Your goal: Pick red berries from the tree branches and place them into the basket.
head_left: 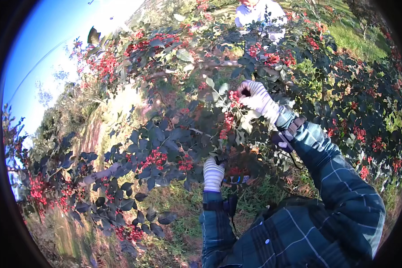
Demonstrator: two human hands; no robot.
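Upper centre: with right hand (258, 98) curled nearly closed at red berries (233, 98), cannot tell if holding any | Lower centre: with left hand (214, 174) curled, contents hidden | Probably best pinched gently, sparing leaves (246, 121)

Two grips in play, folks, one left grip (214, 172) and one right grip (260, 99), and that makes two striped gloves (213, 177), one apiece! Two plaid sleeves (310, 145), two dark wrist straps (213, 206)! Just one other person (250, 17) in view! Red berry clusters (154, 159), well over ten, exact tally beyond me, and dark leaves (167, 218) too many to number
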